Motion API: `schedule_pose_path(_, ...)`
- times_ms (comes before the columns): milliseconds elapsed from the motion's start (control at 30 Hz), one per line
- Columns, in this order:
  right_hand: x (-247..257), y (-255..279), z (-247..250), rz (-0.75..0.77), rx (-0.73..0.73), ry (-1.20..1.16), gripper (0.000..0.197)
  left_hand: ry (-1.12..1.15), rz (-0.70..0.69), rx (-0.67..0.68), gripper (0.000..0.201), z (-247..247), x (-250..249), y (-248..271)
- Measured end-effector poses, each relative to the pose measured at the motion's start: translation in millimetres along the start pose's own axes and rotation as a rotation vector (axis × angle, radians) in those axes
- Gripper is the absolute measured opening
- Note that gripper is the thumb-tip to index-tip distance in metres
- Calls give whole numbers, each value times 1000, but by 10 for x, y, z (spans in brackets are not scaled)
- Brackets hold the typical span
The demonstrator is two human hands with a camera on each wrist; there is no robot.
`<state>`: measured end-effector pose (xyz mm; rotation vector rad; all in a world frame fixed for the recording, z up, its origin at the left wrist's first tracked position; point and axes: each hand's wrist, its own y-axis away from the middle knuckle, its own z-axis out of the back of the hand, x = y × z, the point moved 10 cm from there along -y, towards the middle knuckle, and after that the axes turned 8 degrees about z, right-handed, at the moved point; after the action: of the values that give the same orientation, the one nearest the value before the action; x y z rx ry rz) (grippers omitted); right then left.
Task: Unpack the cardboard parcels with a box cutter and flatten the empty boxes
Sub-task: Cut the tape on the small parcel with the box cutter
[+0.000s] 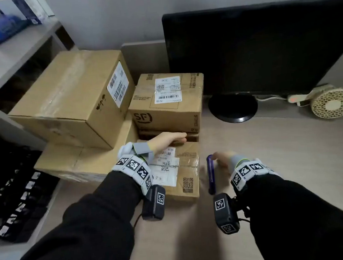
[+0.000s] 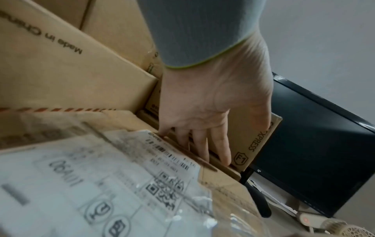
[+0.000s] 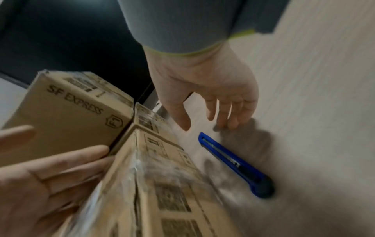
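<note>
wall point(image 1: 106, 16): grey | desk point(image 1: 269, 143): pale wood | shelf unit point(image 1: 9, 58): left

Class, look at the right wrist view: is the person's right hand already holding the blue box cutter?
No: the blue plastic box cutter lies flat on the pale desk, the right hand open above it.

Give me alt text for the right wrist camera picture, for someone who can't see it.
An open right hand hovers over a blue box cutter lying on a pale desk. Beside the cutter sits a taped cardboard parcel, the left hand at its far side, with an SF Express box behind.
</note>
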<state>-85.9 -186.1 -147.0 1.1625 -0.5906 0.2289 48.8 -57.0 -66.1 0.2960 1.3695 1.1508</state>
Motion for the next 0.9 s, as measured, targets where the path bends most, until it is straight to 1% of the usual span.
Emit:
schedule_pose_path(33,-55,-34,-44,-1,22,84,24,7,2,-3,42,-11,17,-18)
schedule_pose_path(67,-90,-57,-74,-12,41,180,24,-4,9,3,42,-23,29,-31)
schedule_pose_path(100,-123,-99,-97,-12,40,265,19,-31,10,-2,43,-35,54,-63)
schedule_pose_path(133,-122,-56,-141,-7,46,283,16,-61,-1,-11,44,-48,59,-98)
schedule_pose_path(167,-111,-62,-182,-8,62,324,16,-97,-8,-37,46,-51,68,-129)
schedule_pose_path(200,-137,-63,-179,4,48,377,22,-130,-14,-76,47,-37,94,-190)
schedule_pose_path(267,-148,0,-146,-2,20,473,42,-191,-24,-149,49,27,177,-366)
schedule_pose_path(333,-186,-46,-158,-2,-5,428,50,-201,-31,-197,56,45,261,-511)
schedule_pose_path(367,-208,-57,-131,1,-40,427,52,-217,-28,-208,58,47,280,-546)
schedule_pose_path(400,-208,-51,-111,-5,-79,457,53,-241,-24,-207,54,37,266,-519)
schedule_pose_path(433,-197,-48,-95,10,-116,485,51,-261,-24,-208,47,28,236,-464)
schedule_pose_path(500,-180,-81,-98,43,-141,515,42,-294,-16,-238,29,2,140,-263)
schedule_pose_path(567,-181,-83,-108,77,-152,521,30,-350,-20,-300,19,1,85,-149)
schedule_pose_path(600,-191,-95,-96,85,-158,533,29,-379,-22,-329,16,6,74,-134)
schedule_pose_path(633,-189,-103,-78,105,-175,538,28,-408,-18,-353,17,11,79,-138)
schedule_pose_path(733,-176,-121,-6,176,-223,523,11,-544,-7,-377,38,-12,73,-167)
schedule_pose_path(800,-196,-151,44,216,-232,432,13,-639,-3,-367,47,-40,74,-210)
schedule_pose_path(867,-209,-157,103,235,-241,281,22,-674,3,-361,46,-67,76,-212)
schedule_pose_path(900,-191,-153,138,249,-244,199,20,-668,6,-358,44,-69,88,-212)
